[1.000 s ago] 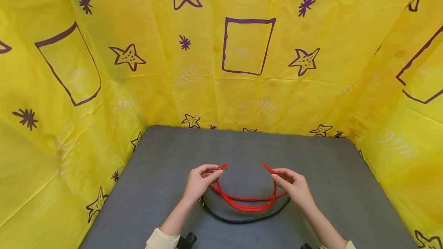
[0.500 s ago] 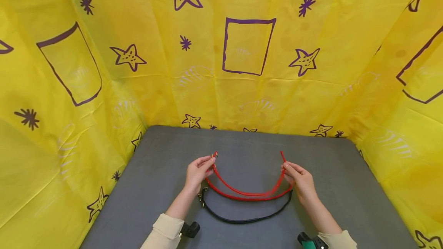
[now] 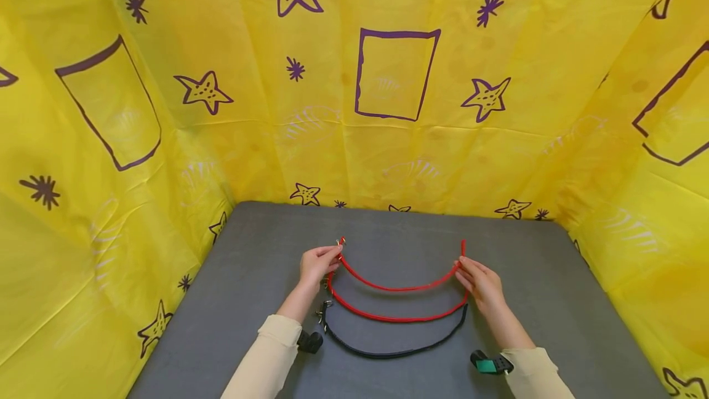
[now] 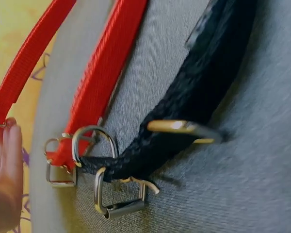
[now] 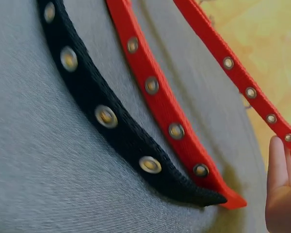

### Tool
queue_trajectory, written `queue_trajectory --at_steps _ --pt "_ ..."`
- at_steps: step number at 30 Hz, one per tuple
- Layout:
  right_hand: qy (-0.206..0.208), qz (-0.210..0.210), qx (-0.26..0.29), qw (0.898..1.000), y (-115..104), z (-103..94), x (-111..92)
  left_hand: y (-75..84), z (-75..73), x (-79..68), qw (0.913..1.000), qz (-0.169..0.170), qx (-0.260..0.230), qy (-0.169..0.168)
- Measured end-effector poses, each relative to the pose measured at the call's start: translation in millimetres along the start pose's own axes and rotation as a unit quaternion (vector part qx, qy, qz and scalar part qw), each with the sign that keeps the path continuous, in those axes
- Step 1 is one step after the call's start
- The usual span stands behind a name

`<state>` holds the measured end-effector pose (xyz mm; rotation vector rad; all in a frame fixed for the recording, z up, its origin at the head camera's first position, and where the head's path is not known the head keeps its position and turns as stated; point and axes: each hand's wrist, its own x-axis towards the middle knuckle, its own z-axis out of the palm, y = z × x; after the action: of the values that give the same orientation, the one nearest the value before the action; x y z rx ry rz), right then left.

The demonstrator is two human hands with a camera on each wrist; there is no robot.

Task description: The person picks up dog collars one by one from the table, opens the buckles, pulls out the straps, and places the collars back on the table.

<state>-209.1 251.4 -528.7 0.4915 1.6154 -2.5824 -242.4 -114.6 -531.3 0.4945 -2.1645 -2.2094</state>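
A red collar (image 3: pixel 401 290) with metal eyelets hangs in a curve between both hands. My left hand (image 3: pixel 317 265) pinches its buckle end, and my right hand (image 3: pixel 480 282) pinches the eyelet end, whose tip sticks up past the fingers. Nearer to me, a second red collar (image 3: pixel 396 320) lies curved on the grey table. A black collar (image 3: pixel 388 356) lies in front of that one, also curved. In the left wrist view, the black collar's buckle (image 4: pixel 121 206) and ring show close beside the second red collar's buckle (image 4: pixel 61 182). Both tapered tips overlap in the right wrist view.
The grey tabletop (image 3: pixel 277 226) is bordered by yellow cloth walls (image 3: pixel 410 159) at the back and both sides, printed with purple stars and shapes. Black wrist devices (image 3: pixel 490 363) hang below the forearms.
Both hands have moved away from me and spread apart, stretching the held red collar wider. It now hangs beyond the second red collar instead of overlapping it. The collars on the table stay put.
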Motion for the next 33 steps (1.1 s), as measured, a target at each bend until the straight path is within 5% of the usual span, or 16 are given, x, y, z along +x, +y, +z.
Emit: queue_trajectory --at_steps 7,21,33 --pt "0.027 0.009 -0.024 0.999 2 -5.6 16 -4.3 2.4 14.3 0.9958 0.006 0.087 0.026" --pt "0.063 0.022 -0.107 0.992 6 -16.2 33 -12.6 5.1 29.4 0.99 -0.01 0.136 0.035" --pt "0.062 0.011 -0.173 0.983 9 -20.1 40 -12.5 5.5 30.4 0.9747 -0.014 0.22 0.037"
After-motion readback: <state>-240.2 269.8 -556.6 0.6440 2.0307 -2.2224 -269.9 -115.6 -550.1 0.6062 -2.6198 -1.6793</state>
